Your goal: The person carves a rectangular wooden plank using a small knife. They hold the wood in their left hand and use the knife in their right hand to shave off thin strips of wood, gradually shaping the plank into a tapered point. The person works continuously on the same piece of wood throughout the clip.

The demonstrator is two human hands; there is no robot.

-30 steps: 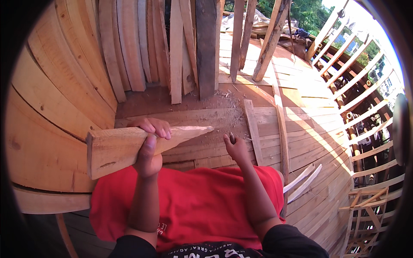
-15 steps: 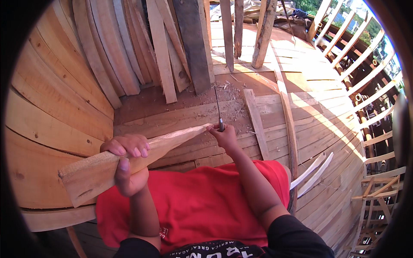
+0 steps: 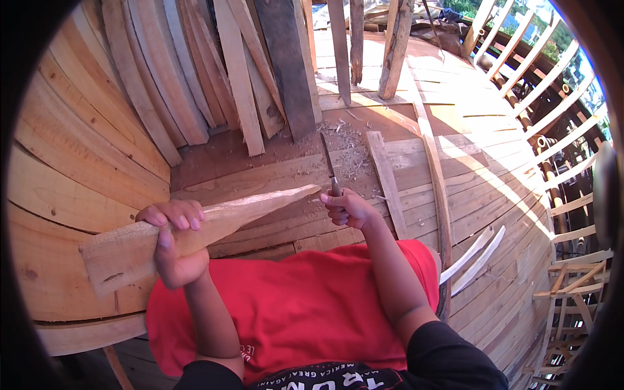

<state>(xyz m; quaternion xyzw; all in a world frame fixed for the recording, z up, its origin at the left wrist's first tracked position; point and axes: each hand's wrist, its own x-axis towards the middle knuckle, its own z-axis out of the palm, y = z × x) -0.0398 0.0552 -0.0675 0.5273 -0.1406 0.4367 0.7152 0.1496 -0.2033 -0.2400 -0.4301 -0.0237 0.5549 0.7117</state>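
Observation:
A tapered piece of timber [image 3: 221, 224] lies slantwise above my lap, its broad end at the left and its thin point toward my right hand. My left hand [image 3: 179, 240] is closed around the wide part, fingers over the top edge and thumb on the near face. My right hand [image 3: 351, 208] grips the handle of a long, narrow-bladed knife [image 3: 328, 158], whose blade points away from me. A small gap separates the right fingers from the timber's tip. Pale, freshly cut wood shows along the upper edge near the point.
Wood shavings [image 3: 351, 146] litter the plank floor [image 3: 481, 195] ahead. A loose board [image 3: 387, 182] and a long curved batten [image 3: 432, 169] lie to the right, with two pale curved strips [image 3: 478, 260] beyond. Upright planks [image 3: 169, 71] and posts [image 3: 286, 65] stand at the far left.
My right hand has come off the timber's tip and moved slightly right with the knife. The timber and my left hand have shifted a little left.

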